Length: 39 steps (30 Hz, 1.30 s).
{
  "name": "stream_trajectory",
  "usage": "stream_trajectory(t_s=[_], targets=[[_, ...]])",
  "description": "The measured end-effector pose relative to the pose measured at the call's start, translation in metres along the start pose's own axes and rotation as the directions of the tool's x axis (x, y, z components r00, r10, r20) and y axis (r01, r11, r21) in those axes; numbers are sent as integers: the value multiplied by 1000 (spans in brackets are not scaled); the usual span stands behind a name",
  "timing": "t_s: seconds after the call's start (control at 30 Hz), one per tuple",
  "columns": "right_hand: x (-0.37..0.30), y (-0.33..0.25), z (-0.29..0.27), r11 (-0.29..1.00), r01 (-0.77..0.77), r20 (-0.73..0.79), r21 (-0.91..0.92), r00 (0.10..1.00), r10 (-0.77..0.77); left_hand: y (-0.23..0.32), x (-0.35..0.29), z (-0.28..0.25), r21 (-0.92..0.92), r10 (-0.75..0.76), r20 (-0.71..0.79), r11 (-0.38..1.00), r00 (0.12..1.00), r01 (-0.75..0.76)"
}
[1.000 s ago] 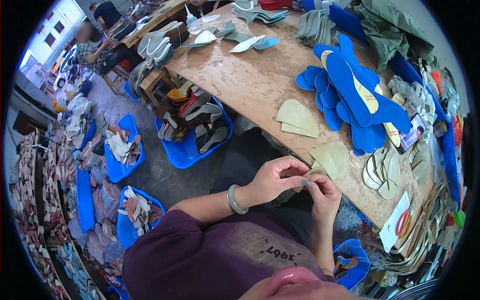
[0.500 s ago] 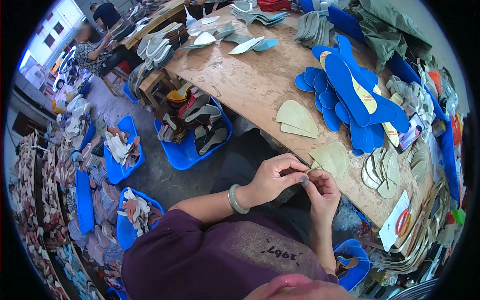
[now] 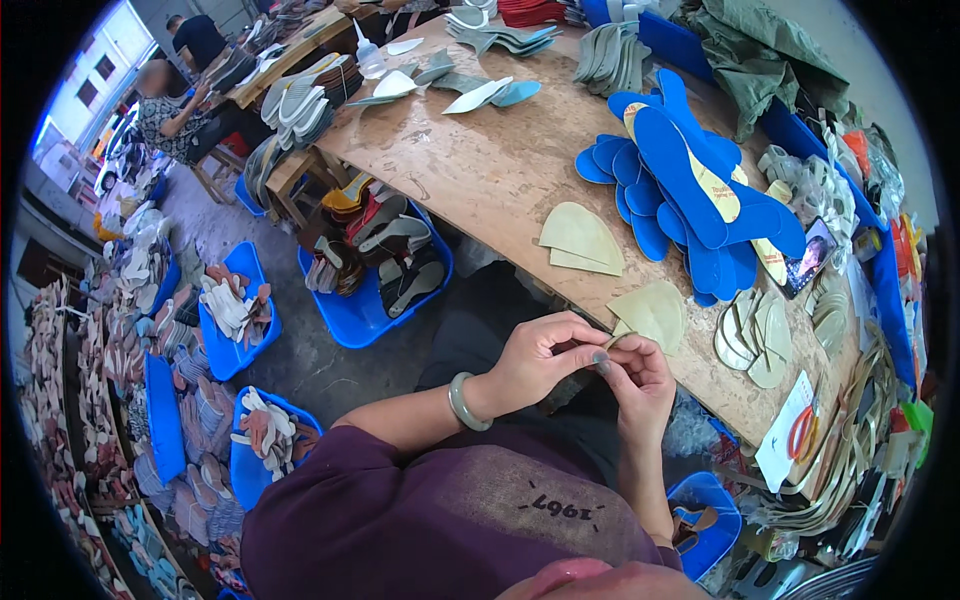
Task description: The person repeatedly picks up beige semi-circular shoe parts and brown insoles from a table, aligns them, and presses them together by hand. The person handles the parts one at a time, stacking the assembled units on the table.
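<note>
Both my hands meet just off the table's near edge, with fingertips pinched close together. Between them is a narrow, curved beige strip (image 3: 613,340); most of it is hidden by the fingers. My left hand (image 3: 540,362), with a pale bangle at the wrist, pinches one end with thumb and forefinger. Thumb and curled fingers of my right hand (image 3: 640,378) close on the other end. Right beyond the hands lie flat beige half-oval pieces (image 3: 655,315) at the table edge. A second small stack of beige half-oval pieces (image 3: 582,236) sits farther left.
On the wooden table (image 3: 470,170) lie a pile of blue insoles (image 3: 690,180), rounded pale pieces (image 3: 768,345), a phone (image 3: 810,258) and red-handled scissors (image 3: 802,435) on white paper. Blue bins (image 3: 350,318) of shoe parts stand on the floor at left. Two people sit far left.
The whole view has shifted slightly, so the table's things appear a little farther left. My hands keep their pinch on the strip, which now looks more curved between the fingers.
</note>
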State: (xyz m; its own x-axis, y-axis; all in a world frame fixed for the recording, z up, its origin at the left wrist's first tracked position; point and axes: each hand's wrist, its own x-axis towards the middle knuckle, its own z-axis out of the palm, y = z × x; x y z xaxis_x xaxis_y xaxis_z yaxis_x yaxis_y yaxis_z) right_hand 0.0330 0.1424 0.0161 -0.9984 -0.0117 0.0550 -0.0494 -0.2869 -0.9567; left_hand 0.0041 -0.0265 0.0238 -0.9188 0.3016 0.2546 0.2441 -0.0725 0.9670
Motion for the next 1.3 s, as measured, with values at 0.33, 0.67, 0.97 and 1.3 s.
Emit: stream_trajectory(t_s=[0.33, 0.67, 0.97, 1.3], targets=[[1, -3, 3, 999, 49, -6, 3, 999, -49, 7, 2, 1, -52, -12, -9, 999, 1000, 12], [-2, -6, 0, 988, 63, -64, -142, 995, -73, 1, 7, 7, 108, 66, -22, 992, 998, -63], [-17, -26, -31, 964, 191, -79, -185, 975, -208, -8, 14, 41, 111, 7, -15, 994, 1000, -5], [-66, -64, -68, 876, 298, -374, -380, 816, -440, -2, 40, 115, 15, 111, 211, 993, 971, -117]])
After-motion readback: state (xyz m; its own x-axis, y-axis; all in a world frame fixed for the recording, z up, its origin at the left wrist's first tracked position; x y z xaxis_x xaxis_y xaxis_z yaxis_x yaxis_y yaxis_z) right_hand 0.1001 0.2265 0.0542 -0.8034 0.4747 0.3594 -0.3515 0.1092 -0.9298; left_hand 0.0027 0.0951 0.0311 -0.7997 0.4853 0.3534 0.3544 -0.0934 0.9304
